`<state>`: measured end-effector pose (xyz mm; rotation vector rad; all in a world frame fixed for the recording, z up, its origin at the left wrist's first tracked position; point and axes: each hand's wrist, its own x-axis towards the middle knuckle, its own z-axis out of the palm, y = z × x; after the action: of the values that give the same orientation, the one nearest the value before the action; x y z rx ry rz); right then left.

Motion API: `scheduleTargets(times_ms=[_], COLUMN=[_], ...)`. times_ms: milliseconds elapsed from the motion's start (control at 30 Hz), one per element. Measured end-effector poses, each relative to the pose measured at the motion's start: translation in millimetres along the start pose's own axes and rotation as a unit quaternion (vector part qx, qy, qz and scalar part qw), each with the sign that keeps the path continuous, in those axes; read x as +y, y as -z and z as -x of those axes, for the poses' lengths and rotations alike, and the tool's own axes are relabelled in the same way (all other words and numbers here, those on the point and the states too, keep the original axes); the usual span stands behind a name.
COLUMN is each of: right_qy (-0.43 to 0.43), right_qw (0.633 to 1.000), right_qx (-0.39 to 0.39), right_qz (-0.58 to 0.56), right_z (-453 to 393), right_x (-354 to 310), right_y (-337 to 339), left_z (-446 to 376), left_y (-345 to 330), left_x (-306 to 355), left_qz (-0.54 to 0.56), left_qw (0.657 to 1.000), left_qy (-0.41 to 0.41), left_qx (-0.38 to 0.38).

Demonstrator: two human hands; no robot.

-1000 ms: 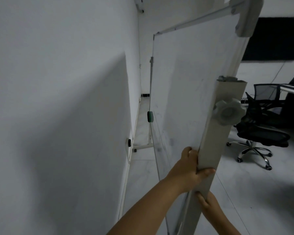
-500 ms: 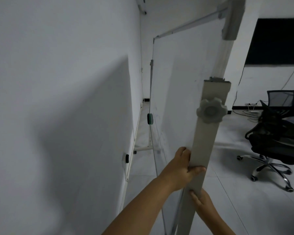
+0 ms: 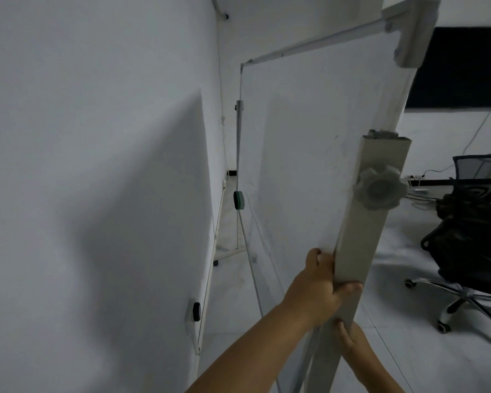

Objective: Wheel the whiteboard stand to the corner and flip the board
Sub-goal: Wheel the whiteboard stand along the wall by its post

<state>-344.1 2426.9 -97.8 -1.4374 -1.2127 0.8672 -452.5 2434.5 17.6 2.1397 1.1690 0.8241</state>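
Observation:
The whiteboard point(image 3: 301, 154) stands edge-on to me, its face running away toward the far corner. Its near stand post point(image 3: 360, 234) is a grey upright with a lobed plastic knob point(image 3: 379, 187) on its side. My left hand point(image 3: 321, 287) is wrapped around the post below the knob, thumb across the front. My right hand point(image 3: 352, 340) grips the same post just lower, mostly hidden behind it. The far post point(image 3: 238, 154) carries a green-and-black eraser point(image 3: 238, 200), and its wheeled foot point(image 3: 227, 252) rests on the floor.
A second whiteboard point(image 3: 97, 194) hangs flat on the left wall with a black magnet point(image 3: 195, 311) near its lower edge, leaving a narrow gap. A black office chair point(image 3: 471, 245) on casters stands to the right, a dark screen point(image 3: 462, 66) on the wall behind it.
The view has swung; the post and knob sit further right and lower in the frame than half a second ago. Both hands keep the same grip on the post.

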Motion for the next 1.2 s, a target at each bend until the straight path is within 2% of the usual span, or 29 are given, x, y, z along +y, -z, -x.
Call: scheduleTargets(times_ms=[100, 233, 467, 667, 1100, 1200], right_qy=[-0.007, -0.002, 0.029, 0.045, 0.061, 0.035], right_qw=[1.0, 0.998, 0.994, 0.992, 0.989, 0.987], right_qx=[0.011, -0.048, -0.09, -0.111, -0.122, -0.153], right_qz=[0.008, 0.041, 0.049, 0.048, 0.047, 0.038], right_z=[-53, -122, -249, -366, -609, -664], right_x=[3, -2, 3, 13, 24, 28], right_y=[-11, -21, -34, -41, -49, -45], left_z=[-49, -116, -227, -329, -553, -604], left_y=[6, 14, 22, 27, 33, 32], left_x=[-24, -58, -104, -140, -220, -235], left_qz=[-0.003, -0.001, 0.003, 0.005, -0.062, -0.056], left_qw=[1.0, 1.0, 0.999, 0.998, 0.994, 0.993], left_qy=[-0.007, -0.014, -0.004, 0.023, 0.017, 0.014], left_qx=[0.007, 0.018, 0.039, 0.063, 0.092, 0.102])
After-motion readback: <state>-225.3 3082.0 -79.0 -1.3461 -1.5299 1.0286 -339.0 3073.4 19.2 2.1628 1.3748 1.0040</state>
